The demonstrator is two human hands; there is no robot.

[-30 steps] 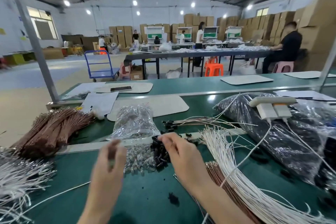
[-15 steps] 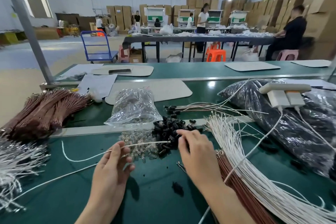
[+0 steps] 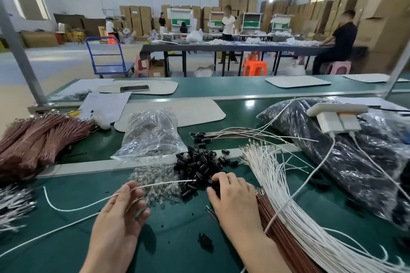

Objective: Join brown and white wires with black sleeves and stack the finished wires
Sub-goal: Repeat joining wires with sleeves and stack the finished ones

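Left hand (image 3: 119,217) is pinching a white wire (image 3: 164,183) between thumb and forefinger, other fingers hanging loosely spread. The wire is pointing right, its bare tip reaching the black sleeves (image 3: 199,164), and its tail is curling left over the green table (image 3: 177,239).

Right hand (image 3: 233,197) is resting at the near edge of the sleeve pile with its fingers curled down. A dark piece is showing between thumb and fingers, but I cannot tell whether it is actually gripped.

The sleeves are lying in a loose heap mid-table, touching a pile of small clear bulbs (image 3: 155,184) on their left. One stray sleeve (image 3: 205,239) is lying near, between the wrists.

A white wire bundle (image 3: 277,186) is fanning out just right of the right hand, with brown wires (image 3: 273,217) lying under it. The finished wires (image 3: 221,134), with black-sleeved ends pointing left, are lying behind the heap on the far strip of table.

A clear plastic bag (image 3: 153,135) is sitting behind the bulbs. A big brown bundle (image 3: 33,142) is lying far left. A dark bag (image 3: 355,162) is carrying a power strip (image 3: 337,113) at far right.
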